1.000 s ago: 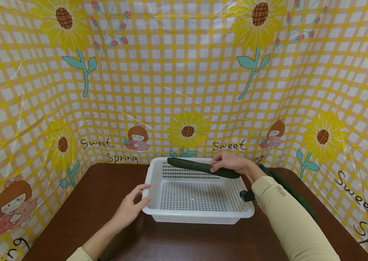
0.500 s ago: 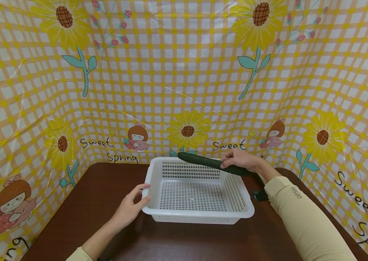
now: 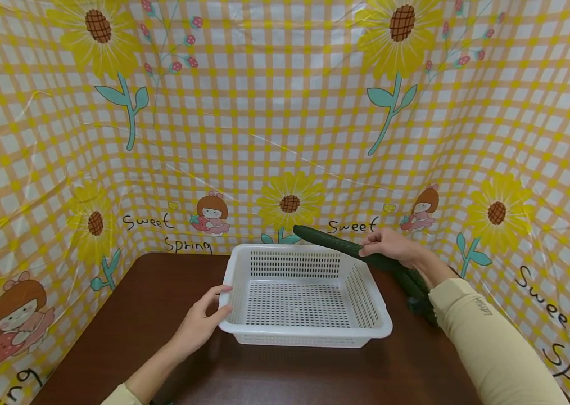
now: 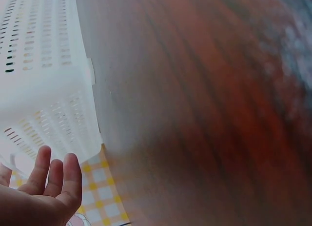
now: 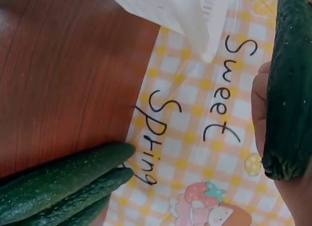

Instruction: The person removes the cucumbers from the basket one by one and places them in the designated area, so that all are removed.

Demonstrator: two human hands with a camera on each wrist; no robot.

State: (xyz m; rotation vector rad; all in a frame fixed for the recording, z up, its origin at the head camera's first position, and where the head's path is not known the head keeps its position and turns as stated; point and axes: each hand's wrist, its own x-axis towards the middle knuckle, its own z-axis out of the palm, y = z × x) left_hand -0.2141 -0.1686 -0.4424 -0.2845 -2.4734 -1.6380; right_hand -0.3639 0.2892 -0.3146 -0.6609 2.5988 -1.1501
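A white perforated plastic basket (image 3: 297,301) stands upright on the dark brown table, with nothing lying in it. My left hand (image 3: 203,315) touches the left rim, its fingers loosely extended. In the left wrist view, several fingers (image 4: 72,179) point up beside the basket wall without curling round it. A long dark green cucumber (image 3: 328,240) is held in the air by my right hand (image 3: 391,247), pinched between thumb and fingers, above the basket's far right corner. Three more cucumbers (image 5: 63,179) lie side by side at the table's right; my right forearm partly covers them in the head view.
The brown table (image 3: 163,292) extends left of and in front of the basket. A yellow checked cloth (image 3: 285,140) with flowers and lettering hangs behind it and along both sides. A small dark object (image 3: 419,305) shows by the right sleeve.
My right hand has moved right with the cucumber, from over the basket toward the other cucumbers, and the cucumber's left end has risen. Left hand and basket stay in place.
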